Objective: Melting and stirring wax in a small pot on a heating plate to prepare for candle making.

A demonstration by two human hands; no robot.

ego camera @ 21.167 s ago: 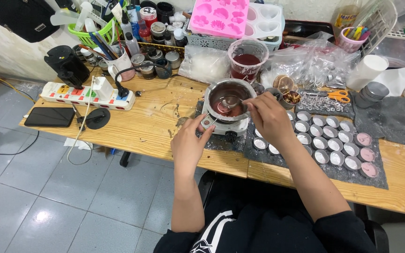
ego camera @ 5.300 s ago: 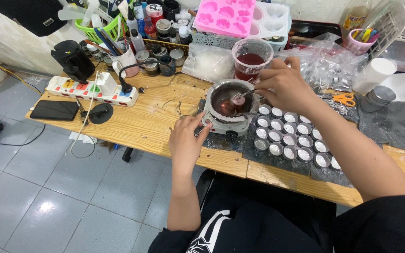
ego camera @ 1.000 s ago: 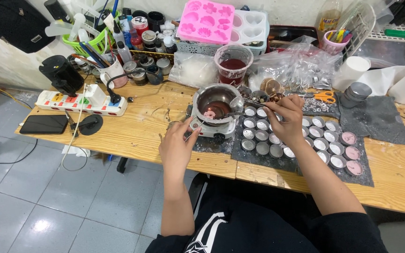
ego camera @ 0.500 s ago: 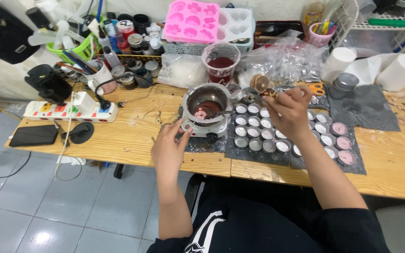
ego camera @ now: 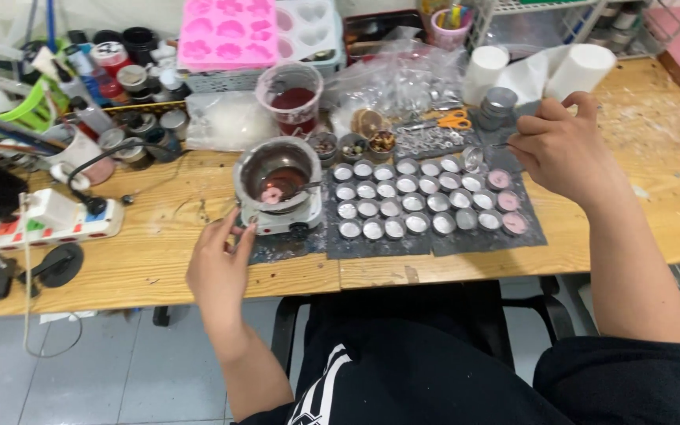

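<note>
Your wooden table (ego camera: 143, 267) carries a dark mat (ego camera: 513, 236) with rows of small metal cups (ego camera: 407, 206). Left of the mat, a melting pot (ego camera: 277, 169) of red wax sits on a small hot plate (ego camera: 286, 220). Your left hand (ego camera: 218, 264) rests open, fingertips touching the hot plate. Your right hand (ego camera: 564, 145) pinches a thin tool (ego camera: 499, 145) above the cups at the mat's far right.

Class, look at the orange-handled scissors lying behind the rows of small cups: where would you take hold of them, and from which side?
Grip the orange handle loops of the scissors, coming from above on the right; the blades point left into the clutter, and the loops lie flat and uncovered.
</note>
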